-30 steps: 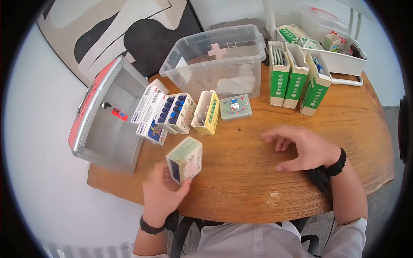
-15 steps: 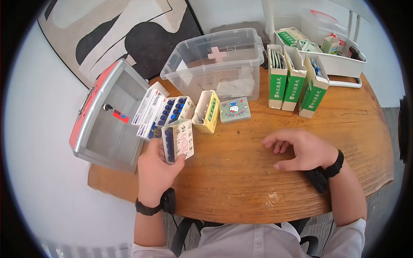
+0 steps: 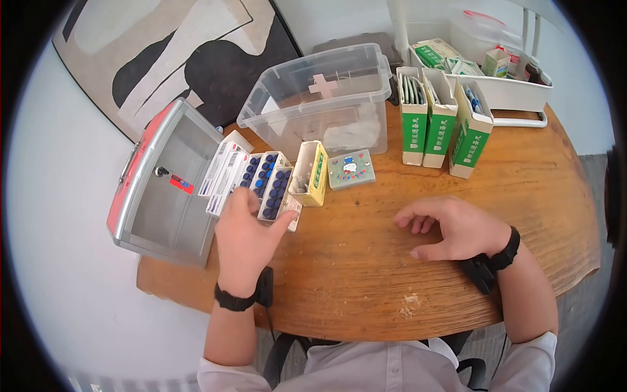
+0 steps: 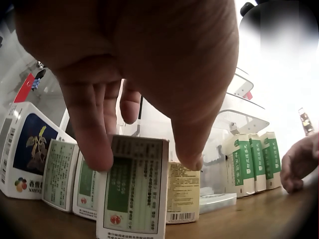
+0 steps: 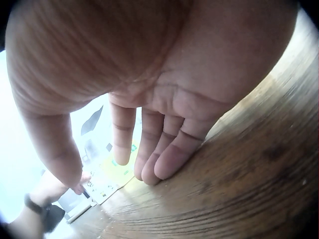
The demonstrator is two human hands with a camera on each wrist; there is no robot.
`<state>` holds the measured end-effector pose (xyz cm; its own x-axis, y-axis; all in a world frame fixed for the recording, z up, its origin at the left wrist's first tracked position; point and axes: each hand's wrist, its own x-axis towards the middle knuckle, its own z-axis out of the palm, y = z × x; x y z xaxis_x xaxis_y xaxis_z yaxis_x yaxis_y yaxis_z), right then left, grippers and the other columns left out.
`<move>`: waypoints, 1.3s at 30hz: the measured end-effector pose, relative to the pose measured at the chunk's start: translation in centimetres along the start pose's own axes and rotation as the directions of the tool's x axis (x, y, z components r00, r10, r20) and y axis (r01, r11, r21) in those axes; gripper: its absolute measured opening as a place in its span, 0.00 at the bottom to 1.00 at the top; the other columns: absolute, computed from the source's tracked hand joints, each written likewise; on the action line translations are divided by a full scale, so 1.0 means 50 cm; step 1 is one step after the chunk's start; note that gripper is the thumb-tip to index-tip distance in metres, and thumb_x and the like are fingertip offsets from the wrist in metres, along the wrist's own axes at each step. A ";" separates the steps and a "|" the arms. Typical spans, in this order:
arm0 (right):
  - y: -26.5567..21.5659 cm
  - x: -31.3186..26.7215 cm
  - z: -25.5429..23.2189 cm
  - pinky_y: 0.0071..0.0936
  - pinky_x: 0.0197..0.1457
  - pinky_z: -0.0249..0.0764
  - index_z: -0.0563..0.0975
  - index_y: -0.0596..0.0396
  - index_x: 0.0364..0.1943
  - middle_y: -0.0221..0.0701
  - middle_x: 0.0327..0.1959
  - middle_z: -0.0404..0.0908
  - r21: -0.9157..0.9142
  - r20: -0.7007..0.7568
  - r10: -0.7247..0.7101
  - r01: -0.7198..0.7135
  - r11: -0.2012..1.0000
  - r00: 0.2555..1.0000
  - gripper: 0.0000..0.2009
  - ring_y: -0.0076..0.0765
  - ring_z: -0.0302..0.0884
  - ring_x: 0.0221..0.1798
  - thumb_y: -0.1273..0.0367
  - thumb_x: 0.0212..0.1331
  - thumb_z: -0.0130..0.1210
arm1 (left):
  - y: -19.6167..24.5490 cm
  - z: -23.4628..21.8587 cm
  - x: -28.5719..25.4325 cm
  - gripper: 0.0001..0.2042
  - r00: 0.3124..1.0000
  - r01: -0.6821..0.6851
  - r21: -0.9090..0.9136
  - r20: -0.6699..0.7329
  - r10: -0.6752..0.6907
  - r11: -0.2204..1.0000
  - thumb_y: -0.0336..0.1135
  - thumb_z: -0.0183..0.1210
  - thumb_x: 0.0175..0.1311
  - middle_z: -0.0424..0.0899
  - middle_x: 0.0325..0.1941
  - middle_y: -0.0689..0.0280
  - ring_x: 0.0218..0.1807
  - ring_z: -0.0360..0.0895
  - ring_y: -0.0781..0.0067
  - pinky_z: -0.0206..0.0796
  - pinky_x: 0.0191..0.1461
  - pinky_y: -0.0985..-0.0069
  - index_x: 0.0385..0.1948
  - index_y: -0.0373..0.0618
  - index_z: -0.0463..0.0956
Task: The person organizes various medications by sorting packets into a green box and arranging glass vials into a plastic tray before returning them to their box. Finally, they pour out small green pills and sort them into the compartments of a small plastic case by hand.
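My left hand (image 3: 247, 242) is spread around a small carton of blue-capped vials (image 4: 135, 191), which stands upright on the table. In the left wrist view a fingertip meets the carton's left edge, while the thumb stands apart on the right. Close beside it are another open carton of blue-capped vials (image 3: 262, 171) and a yellow box (image 3: 317, 183). My right hand (image 3: 454, 228) rests at the table's right, fingers loosely bent and holding nothing.
A clear, red-topped case (image 3: 173, 202) lies at the left beside white boxes (image 3: 225, 173). Behind are a clear plastic bin (image 3: 313, 124) and a small decorated case (image 3: 353, 170). Green-and-white boxes (image 3: 439, 134) and a white tray (image 3: 516, 98) stand at the right.
My left hand has moved the vial carton back and set it down beside the other vial cartons, its fingers now loosened. The right hand stays almost still.
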<state>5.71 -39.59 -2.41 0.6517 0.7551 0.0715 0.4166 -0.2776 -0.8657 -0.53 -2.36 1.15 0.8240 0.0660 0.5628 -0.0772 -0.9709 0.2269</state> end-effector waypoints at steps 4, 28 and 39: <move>0.001 -0.001 0.000 0.33 0.58 0.86 0.84 0.57 0.64 0.34 0.54 0.90 0.008 -0.009 0.005 -0.005 1.000 1.000 0.29 0.34 0.88 0.51 0.65 0.59 0.80 | 0.018 -0.035 -0.029 0.16 0.947 0.103 0.035 0.302 -0.109 0.994 0.40 0.79 0.62 0.85 0.31 0.56 0.34 0.86 0.51 0.77 0.40 0.58 0.32 0.40 0.80; -0.008 0.000 0.002 0.35 0.57 0.86 0.82 0.58 0.66 0.37 0.51 0.89 -0.010 -0.005 0.003 -0.003 1.000 1.000 0.31 0.40 0.89 0.51 0.61 0.59 0.79 | 0.029 -0.049 -0.028 0.06 0.905 -0.114 -0.192 0.384 0.181 0.975 0.26 0.73 0.65 0.84 0.30 0.61 0.32 0.86 0.60 0.76 0.38 0.67 0.39 0.41 0.85; -0.012 0.016 0.045 0.42 0.66 0.81 0.80 0.52 0.62 0.38 0.62 0.82 -0.115 -0.077 -0.130 0.121 0.986 0.988 0.31 0.50 0.80 0.66 0.61 0.55 0.81 | 0.104 -0.048 -0.064 0.13 0.788 -0.263 -0.499 0.383 0.482 0.826 0.39 0.84 0.57 0.85 0.34 0.67 0.31 0.84 0.66 0.75 0.35 0.72 0.29 0.49 0.86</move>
<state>4.57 -37.48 -2.92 0.6389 0.7366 0.2219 0.5625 -0.2505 -0.7879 -4.93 -7.09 2.43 0.8271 -0.5044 0.2480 -0.5602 -0.7041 0.4363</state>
